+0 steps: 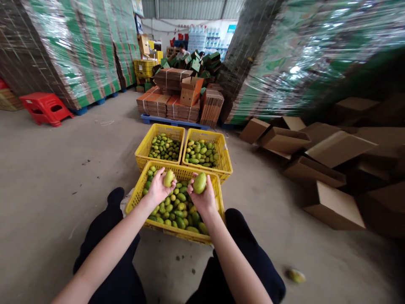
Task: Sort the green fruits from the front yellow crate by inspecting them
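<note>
My left hand [159, 186] is closed around a small yellow-green mango [168, 178], palm turned up. In my right hand [202, 199] sits a larger green mango [199, 183], fingers curled about it. Both hands hover above the near yellow crate [190, 238], which holds many loose green and yellowish mangoes [179, 222]. Just beyond stand two more yellow crates, the far left one [141, 148] with smaller mangoes and the far right one [225, 159] with larger ones.
A single mango [296, 275] lies on the floor at right. Open cardboard boxes [335, 152] are heaped on the right. Flattened cartons [158, 103] rest on a blue pallet [152, 119] behind the crates. A red stool [46, 107] and wrapped stacks [79, 50] stand left.
</note>
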